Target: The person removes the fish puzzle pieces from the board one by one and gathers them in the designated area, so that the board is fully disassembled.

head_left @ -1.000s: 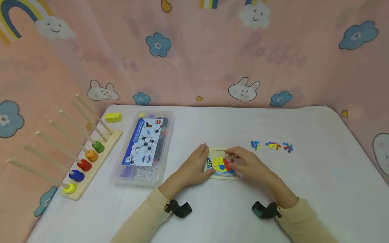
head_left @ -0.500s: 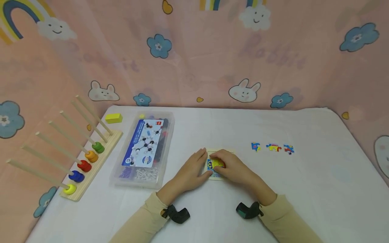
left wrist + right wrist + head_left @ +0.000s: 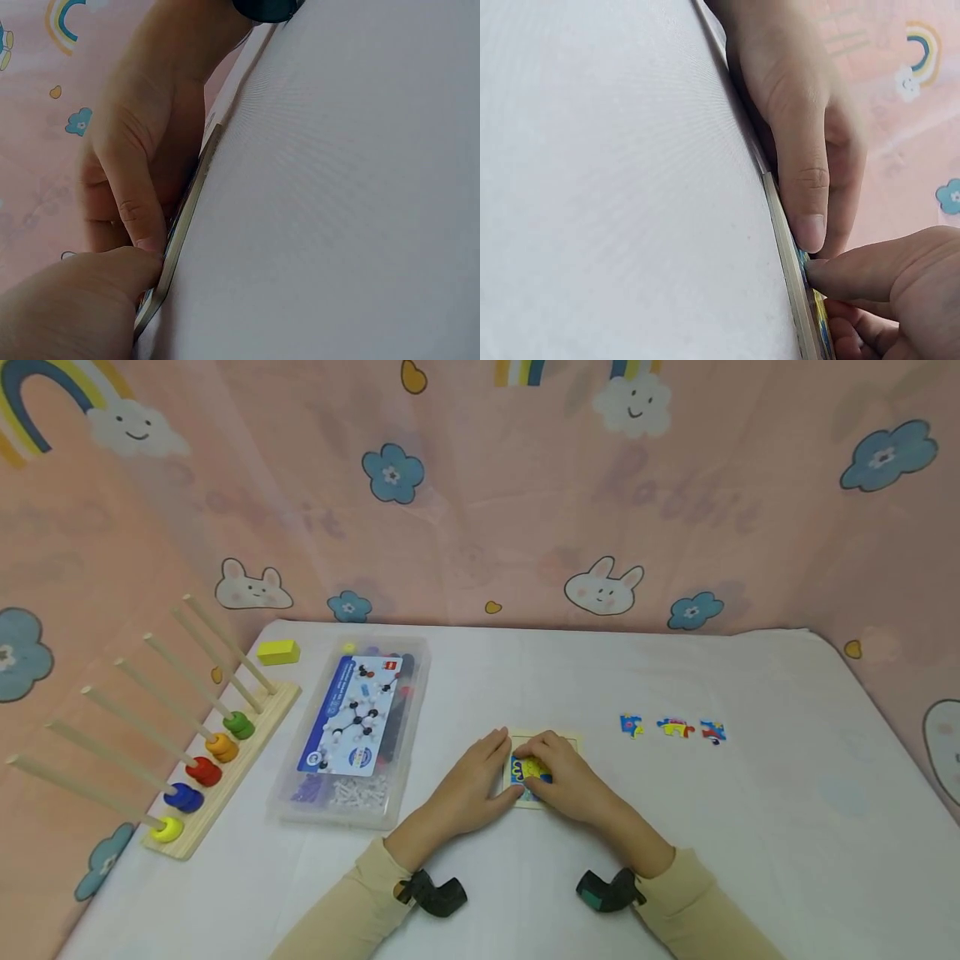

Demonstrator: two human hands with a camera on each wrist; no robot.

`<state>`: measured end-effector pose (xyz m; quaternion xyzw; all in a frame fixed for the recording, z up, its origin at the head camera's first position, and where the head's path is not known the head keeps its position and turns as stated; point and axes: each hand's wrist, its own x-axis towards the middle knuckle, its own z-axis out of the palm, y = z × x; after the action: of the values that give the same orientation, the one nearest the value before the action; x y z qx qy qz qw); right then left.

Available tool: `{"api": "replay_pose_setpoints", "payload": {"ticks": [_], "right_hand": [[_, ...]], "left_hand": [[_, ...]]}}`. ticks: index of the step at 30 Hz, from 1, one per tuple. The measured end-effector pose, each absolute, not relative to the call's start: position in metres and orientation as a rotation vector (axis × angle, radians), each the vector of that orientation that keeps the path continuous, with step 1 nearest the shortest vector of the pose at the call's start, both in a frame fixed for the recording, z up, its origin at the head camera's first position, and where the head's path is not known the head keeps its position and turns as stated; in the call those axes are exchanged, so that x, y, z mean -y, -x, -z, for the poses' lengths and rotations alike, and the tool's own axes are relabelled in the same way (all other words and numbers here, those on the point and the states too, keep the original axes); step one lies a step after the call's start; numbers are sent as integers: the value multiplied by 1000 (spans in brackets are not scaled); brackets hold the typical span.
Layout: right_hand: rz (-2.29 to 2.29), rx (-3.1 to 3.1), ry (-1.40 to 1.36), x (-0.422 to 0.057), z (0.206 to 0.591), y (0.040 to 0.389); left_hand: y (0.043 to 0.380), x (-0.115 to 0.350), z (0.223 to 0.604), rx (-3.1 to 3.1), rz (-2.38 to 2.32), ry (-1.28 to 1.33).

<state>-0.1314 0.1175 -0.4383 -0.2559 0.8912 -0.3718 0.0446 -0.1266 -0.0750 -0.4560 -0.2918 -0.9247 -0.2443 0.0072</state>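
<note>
1. Since the earlier frames, my right hand [image 3: 573, 781] has travelled left across the puzzle board [image 3: 570, 742] and now covers most of its picture; a second ago it sat at the board's right side with the fish image largely exposed. My left hand [image 3: 468, 781] has stayed at the board's left edge.

2. Location of the work: the puzzle board lies flat on the white table [image 3: 750, 827], near the front centre, between my two hands.

3. Left hand state: fingers laid fairly straight along the left edge of the board, steadying it; the thumb presses against the edge (the left wrist view shows this contact [image 3: 112, 285]). Nothing is enclosed in this hand.

4. Right hand state: fingers bent down onto the board surface, fingertips [image 3: 810, 232] pressing on the picture area. Whether a piece sits beneath them I cannot tell; the hand hides it.

5. Step in hand, by my judgement: seating a piece into the board by pressing, with the other hand bracing.

6. Three loose puzzle pieces [image 3: 673, 727] lie in a row to the right, well apart from the board.

7. Next move, as I judge it: lift the right hand, reach to that row, pinch one piece, and orient it before lowering it into the remaining gap.

8. A clear plastic box [image 3: 352, 727] and a wooden peg rack [image 3: 217, 760] stand to the left, untouched.
</note>
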Motion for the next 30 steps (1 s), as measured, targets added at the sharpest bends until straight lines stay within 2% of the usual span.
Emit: {"api": "replay_pose_setpoints", "payload": {"ticks": [30], "right_hand": [[1182,-2798,793,-117,435,127]], "left_hand": [[127,75,457,2869,762,903]]}}
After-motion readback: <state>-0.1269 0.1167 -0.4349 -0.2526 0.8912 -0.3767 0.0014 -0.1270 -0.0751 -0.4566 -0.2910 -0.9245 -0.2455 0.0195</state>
